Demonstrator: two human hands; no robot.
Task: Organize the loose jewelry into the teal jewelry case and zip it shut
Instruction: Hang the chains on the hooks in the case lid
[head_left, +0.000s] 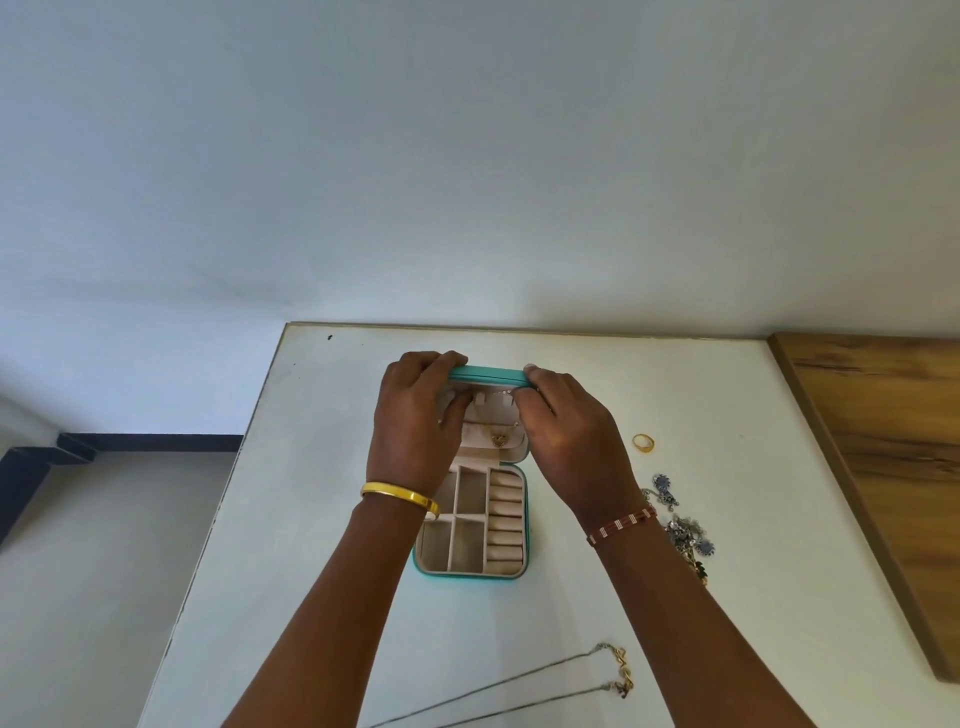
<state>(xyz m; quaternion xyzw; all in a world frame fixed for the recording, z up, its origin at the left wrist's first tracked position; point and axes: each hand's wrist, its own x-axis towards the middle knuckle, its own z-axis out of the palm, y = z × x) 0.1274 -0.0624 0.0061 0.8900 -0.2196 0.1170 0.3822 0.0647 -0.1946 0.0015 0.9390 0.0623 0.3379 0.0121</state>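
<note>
Case (470, 519): mid-table, open. Left hand (415, 415) and right hand (566, 431) grip its raised lid (488, 375); necklace (500, 436) hung inside. Step: probably seating the necklace. Next: ring (643, 442), right of case, needs pinching.

A white table (322, 519) carries the open teal jewelry case (470, 571) at its centre. At three o'clock from the case lie a gold ring (643, 442) and a heap of silver jewelry (685, 530). At five o'clock, near the table's near edge, lie two thin chain necklaces (571, 675); a wooden board (893, 467) lies along the right side.
</note>
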